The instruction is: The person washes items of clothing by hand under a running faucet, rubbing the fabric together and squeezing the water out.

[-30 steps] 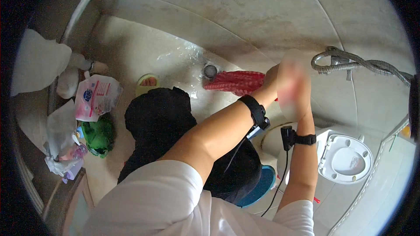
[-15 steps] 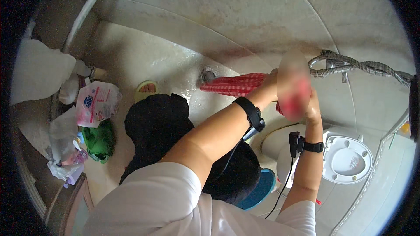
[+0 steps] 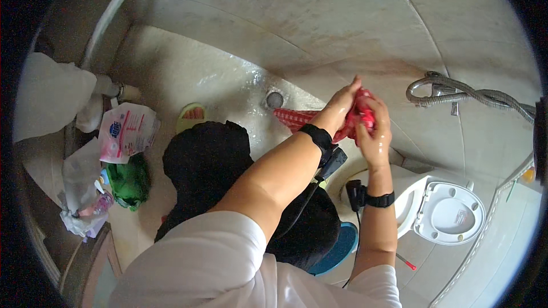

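A wet red cloth (image 3: 292, 118) with a white checked pattern is bunched up between my two hands. Its loose tail hangs off to the left, partly behind my left forearm. My left hand (image 3: 341, 105) presses against the bunched part from the left, fingers closed together. From the right, my right hand (image 3: 375, 134) curls its fingers round the same bundle, and its skin shines with water. Both wrists wear black straps with small devices. Below the cloth's tail lies a round floor drain (image 3: 274, 100) in the wet floor.
A metal shower hose (image 3: 485, 92) hangs from the wall at right. Near my right arm stands a toilet (image 3: 454, 214) with its lid raised. A blue round basin or stool (image 3: 341, 251) is beside my leg. At left are a plastic package (image 3: 128, 131), a green bag (image 3: 128, 182) and a slipper (image 3: 191, 115).
Both hands have come nearer and to the left with the cloth, its tail now showing shorter. The drain is more exposed, and the blur over my hands is gone.
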The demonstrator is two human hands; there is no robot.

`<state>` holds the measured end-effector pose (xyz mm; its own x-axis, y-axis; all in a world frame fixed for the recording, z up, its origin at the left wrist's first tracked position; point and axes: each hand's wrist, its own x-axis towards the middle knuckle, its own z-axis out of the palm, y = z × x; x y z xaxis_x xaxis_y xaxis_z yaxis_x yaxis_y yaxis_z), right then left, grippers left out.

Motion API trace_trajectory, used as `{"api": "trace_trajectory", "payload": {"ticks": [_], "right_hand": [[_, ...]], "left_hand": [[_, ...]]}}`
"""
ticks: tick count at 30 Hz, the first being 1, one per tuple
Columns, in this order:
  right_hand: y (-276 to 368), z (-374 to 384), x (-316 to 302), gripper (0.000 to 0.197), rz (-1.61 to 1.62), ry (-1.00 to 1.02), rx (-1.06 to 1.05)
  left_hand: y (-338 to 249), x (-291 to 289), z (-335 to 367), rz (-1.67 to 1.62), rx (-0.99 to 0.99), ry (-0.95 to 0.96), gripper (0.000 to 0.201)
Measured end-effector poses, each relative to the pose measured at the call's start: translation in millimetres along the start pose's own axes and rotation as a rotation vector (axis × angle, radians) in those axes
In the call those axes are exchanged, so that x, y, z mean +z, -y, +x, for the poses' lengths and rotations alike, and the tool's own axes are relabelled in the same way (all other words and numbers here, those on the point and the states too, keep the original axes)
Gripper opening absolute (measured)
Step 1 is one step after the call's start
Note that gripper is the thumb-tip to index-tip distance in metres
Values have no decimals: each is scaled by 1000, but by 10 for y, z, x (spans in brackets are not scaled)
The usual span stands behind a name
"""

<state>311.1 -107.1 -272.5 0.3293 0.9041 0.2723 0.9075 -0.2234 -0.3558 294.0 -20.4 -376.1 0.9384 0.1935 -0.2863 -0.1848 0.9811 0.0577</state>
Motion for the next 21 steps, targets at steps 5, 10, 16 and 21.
{"api": "trace_trajectory", "payload": {"ticks": [5, 10, 16, 21], "right_hand": [[552, 284, 334, 24, -107, -89, 55], [-312, 224, 327, 21, 162, -206, 279], [-848, 81, 108, 29, 378, -210, 633], [-796, -257, 180, 23, 460, -190, 595]], "left_hand": [[167, -558, 501, 8, 206, 138, 29], [345, -142, 376, 783, 473, -117, 28], [182, 306, -68, 1120, 337, -329, 43], [109, 304, -171, 1245, 434, -359, 50]]}}
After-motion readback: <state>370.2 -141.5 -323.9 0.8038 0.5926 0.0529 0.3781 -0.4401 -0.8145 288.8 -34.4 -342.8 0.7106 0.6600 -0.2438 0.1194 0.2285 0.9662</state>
